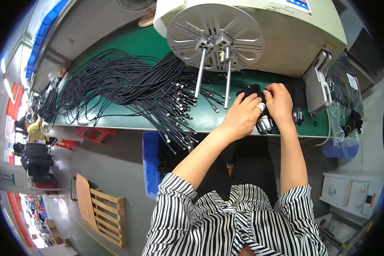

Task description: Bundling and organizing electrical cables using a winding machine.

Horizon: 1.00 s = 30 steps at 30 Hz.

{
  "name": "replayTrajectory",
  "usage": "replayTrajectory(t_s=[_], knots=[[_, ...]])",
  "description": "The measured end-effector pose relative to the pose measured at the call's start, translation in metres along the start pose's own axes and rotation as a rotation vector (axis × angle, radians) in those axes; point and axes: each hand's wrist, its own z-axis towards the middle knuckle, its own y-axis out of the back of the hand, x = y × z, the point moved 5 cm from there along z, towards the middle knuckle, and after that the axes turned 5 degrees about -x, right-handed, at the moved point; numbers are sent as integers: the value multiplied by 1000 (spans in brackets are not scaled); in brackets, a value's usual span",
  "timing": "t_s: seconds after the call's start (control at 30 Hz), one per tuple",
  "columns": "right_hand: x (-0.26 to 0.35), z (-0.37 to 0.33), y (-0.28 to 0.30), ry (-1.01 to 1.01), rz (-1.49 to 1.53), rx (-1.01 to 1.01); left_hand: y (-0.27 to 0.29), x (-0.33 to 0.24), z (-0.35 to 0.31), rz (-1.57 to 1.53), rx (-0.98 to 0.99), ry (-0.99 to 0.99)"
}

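Observation:
My left hand point(244, 116) lies over a small black cable bundle point(252, 90) near the front edge of the green table, its fingers bent onto it. A white band sits on one of its fingers. Close on the right, my right hand point(279, 102) curls its fingers down on the same bundle; its fingertips are partly hidden. Below the hands, light grey connector ends point(263, 124) stick out toward the table edge. More black cable bundles point(300, 100) lie just right of my right hand. To the left spreads a large heap of loose black cables point(128, 81) with metal-tipped plugs.
A cream machine point(286, 38) with a slotted metal disc point(239, 25) and two protruding rods point(228, 81) stands behind the hands. A metal box point(318, 87) is at its right. Below the table are a blue bin point(150, 162), a wooden pallet point(109, 213) and a white cabinet point(350, 192).

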Motion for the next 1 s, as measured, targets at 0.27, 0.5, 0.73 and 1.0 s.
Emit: replayTrajectory(t_s=[0.27,0.5,0.73,1.0], knots=[[77,-59,165,354,639,-965,2,5,-6,-8,23,54],[63,-83,207,467,687,-837,67,32,-13,57,-513,69],[80,-79,144,111,770,-653,98,127,-58,629,-264,588],[99,-66,110,235,745,-237,102,95,-77,181,-339,450]])
